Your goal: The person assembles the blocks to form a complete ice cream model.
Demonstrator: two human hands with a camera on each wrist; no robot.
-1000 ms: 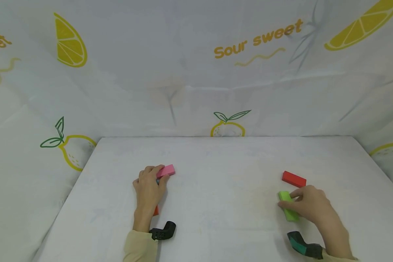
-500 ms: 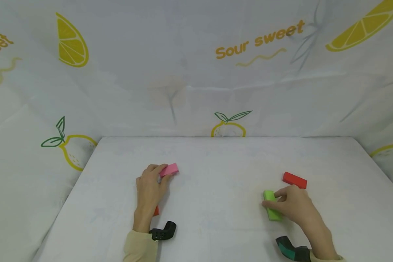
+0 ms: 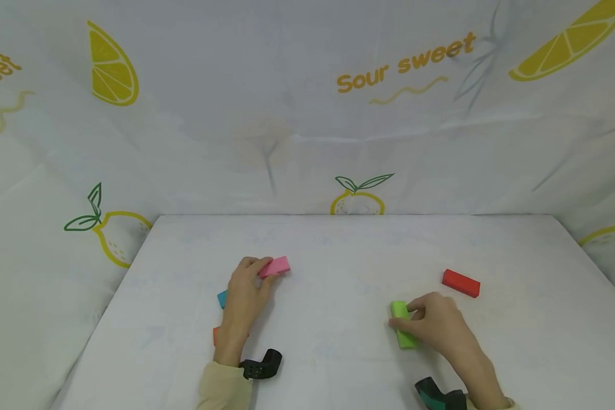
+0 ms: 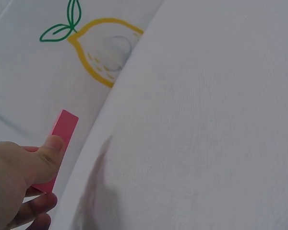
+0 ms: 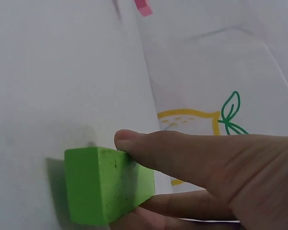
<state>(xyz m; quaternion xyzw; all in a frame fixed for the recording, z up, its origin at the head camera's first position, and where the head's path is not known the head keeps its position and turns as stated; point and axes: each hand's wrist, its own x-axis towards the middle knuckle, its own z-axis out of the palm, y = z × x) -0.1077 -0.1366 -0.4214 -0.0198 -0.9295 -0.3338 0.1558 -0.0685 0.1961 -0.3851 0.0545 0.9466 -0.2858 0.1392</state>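
Note:
At the left of the head view, my left hand (image 3: 247, 293) pinches a pink block (image 3: 277, 266) between thumb and fingers. The left wrist view shows the thumb lying along that pink block (image 4: 63, 125). Under and beside this forearm are a blue block (image 3: 222, 299) and an orange block (image 3: 216, 336), both partly hidden. On the right side, my right hand (image 3: 441, 322) grips a green block (image 3: 402, 326) by its long sides. A close look at the green block (image 5: 108, 184) comes from the right wrist view, with the thumb on its upper edge.
Behind the right hand, a red block (image 3: 461, 283) lies on the white table (image 3: 333, 319). A white cloth (image 3: 225, 114) printed with lemons rises along the table's back and sides. Each wrist wears a black device (image 3: 263, 364).
My right hand has carried the green block left, away from the red block. The left hand has shifted slightly right with the pink block, and the blue block has come into sight.

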